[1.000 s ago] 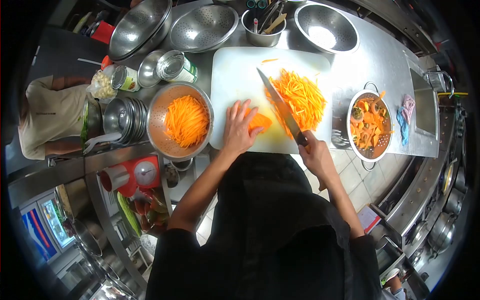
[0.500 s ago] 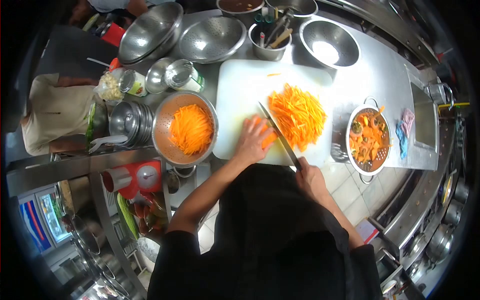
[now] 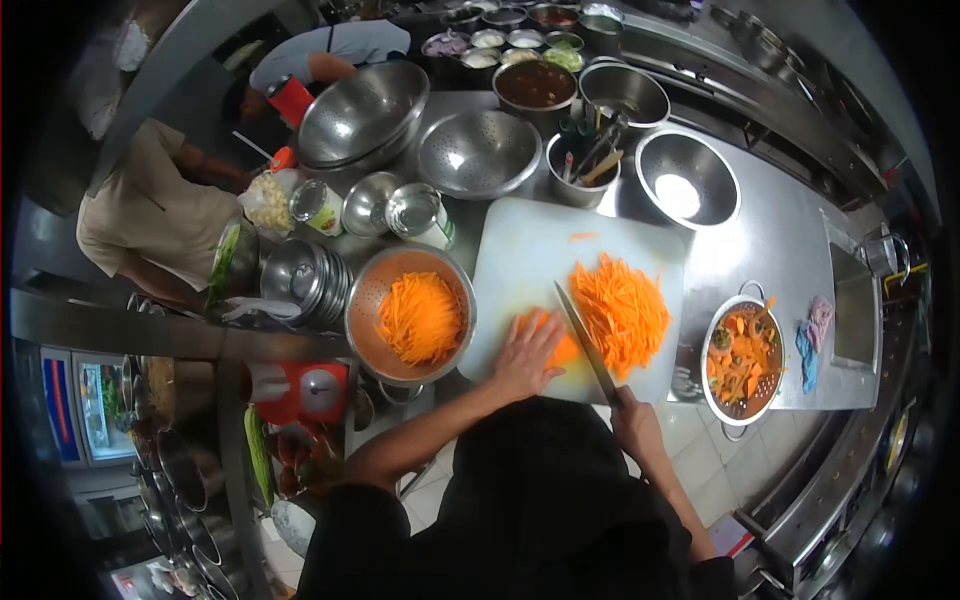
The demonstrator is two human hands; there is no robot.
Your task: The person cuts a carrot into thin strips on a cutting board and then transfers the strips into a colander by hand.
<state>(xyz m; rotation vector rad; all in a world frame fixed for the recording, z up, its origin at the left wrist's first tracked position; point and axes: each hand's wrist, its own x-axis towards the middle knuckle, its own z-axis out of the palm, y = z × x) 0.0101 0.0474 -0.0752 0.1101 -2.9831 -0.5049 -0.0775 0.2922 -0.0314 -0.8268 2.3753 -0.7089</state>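
Observation:
My left hand lies over a small stack of carrot slices on the white cutting board, fingers spread across the top and holding it down. In my right hand is the handle of a kitchen knife, its long blade slanting up and left between the slices and a heap of carrot strips. A few loose strips rest near the board's far edge. Left of the board, a perforated metal colander holds more carrot strips.
At the right stands a colander of carrot peelings and scraps. An empty metal colander, a utensil pot and large bowls line the back. Two other people stand at the far left. A sink is at the right.
The whole view has tilted, so the board and bowls appear lower and more of the back counter shows. My left fingers are spread flatter over the slices; the knife stays beside them.

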